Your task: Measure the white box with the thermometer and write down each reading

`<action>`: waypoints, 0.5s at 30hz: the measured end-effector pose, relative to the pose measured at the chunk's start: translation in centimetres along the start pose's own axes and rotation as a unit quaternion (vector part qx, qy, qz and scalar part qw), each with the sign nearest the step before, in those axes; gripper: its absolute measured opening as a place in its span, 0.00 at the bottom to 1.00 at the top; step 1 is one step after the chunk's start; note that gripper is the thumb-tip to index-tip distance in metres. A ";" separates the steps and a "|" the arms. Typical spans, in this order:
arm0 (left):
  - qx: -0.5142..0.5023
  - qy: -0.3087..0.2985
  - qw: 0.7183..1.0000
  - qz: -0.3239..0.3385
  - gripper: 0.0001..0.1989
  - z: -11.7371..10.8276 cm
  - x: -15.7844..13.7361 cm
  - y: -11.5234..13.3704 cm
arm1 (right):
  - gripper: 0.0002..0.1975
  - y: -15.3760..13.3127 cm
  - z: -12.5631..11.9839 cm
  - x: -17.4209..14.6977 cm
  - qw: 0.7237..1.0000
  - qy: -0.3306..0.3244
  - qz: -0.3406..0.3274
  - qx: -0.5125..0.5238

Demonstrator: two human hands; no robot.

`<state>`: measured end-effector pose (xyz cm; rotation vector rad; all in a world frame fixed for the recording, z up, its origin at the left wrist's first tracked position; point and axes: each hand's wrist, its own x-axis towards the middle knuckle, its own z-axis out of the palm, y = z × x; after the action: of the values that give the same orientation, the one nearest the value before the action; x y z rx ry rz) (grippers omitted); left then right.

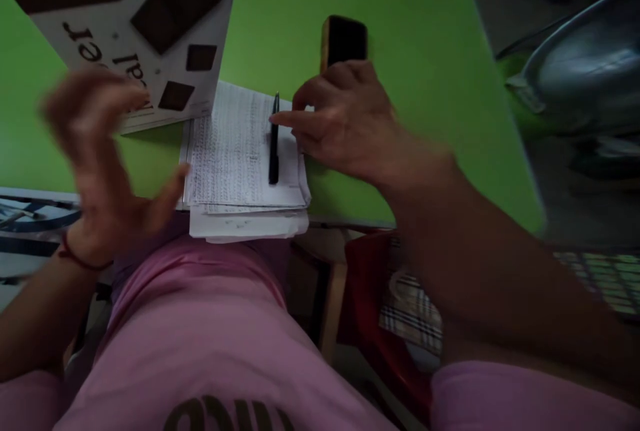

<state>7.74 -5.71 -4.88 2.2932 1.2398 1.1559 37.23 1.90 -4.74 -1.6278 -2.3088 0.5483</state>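
A black pen lies lengthwise on a stack of papers covered in small writing. Over the right edge of the stack is my right hand. One of its fingers points left and reaches the pen's upper half, while the others are bent; nothing is gripped in it as far as I can see. My left hand, smeared by motion, is raised left of the papers with thumb and fingers spread and curved. Behind it stands a white NutriMotion box printed with brown chocolate-like pieces, partly covered by that hand.
A dark phone lies just beyond my right hand on the green table. Below the table's near edge is a red chair with checked cloth. A shiny grey, bag-like thing is off the table's right side.
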 end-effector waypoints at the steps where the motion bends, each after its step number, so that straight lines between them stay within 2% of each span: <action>1: 0.057 -0.020 0.998 0.036 0.33 0.8 -0.1 1.1 | 0.07 -0.4 0.1 0.4 1.000 -0.010 0.002 0.015; 4: 0.067 -0.173 0.979 0.086 0.26 3.3 0.1 2.9 | 0.11 -1.2 0.0 1.2 0.998 -0.068 -0.012 -0.004; 6: 0.068 -0.229 0.966 0.098 0.28 4.6 0.1 3.0 | 0.12 -1.2 -0.5 1.2 0.993 -0.107 -0.030 -0.039; 8: 0.086 -0.258 0.957 0.100 0.30 5.5 -0.1 2.8 | 0.13 -1.1 -0.9 0.7 0.993 -0.092 -0.032 -0.060; 10: 0.106 -0.274 0.951 0.096 0.30 6.0 -0.4 2.7 | 0.10 -1.1 -0.8 -0.6 0.998 0.014 -0.042 -0.039; 11: 0.114 -0.277 0.949 0.095 0.30 6.1 -0.6 2.7 | 0.08 -1.2 -0.5 -1.4 0.993 0.107 -0.056 0.000; 12: 0.120 -0.278 0.948 0.094 0.29 6.2 -0.7 2.7 | 0.05 -1.3 0.0 -2.2 0.975 0.194 -0.078 0.069; 13: 0.125 -0.278 0.948 0.094 0.28 6.2 -0.8 2.7 | 0.03 -1.5 0.8 -3.1 0.937 0.291 -0.085 0.172; 14: 0.131 -0.275 0.948 0.094 0.27 6.2 -0.8 2.8 | 0.03 -1.6 1.6 -3.9 0.899 0.330 -0.064 0.281; 15: 0.136 -0.273 0.948 0.094 0.25 6.2 -0.8 2.9 | 0.05 -1.7 2.4 -4.5 0.875 0.312 -0.035 0.368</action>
<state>13.86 -7.38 -7.59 2.7178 1.0249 0.3472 36.31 -3.25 -6.16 -1.1085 -1.4174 0.6527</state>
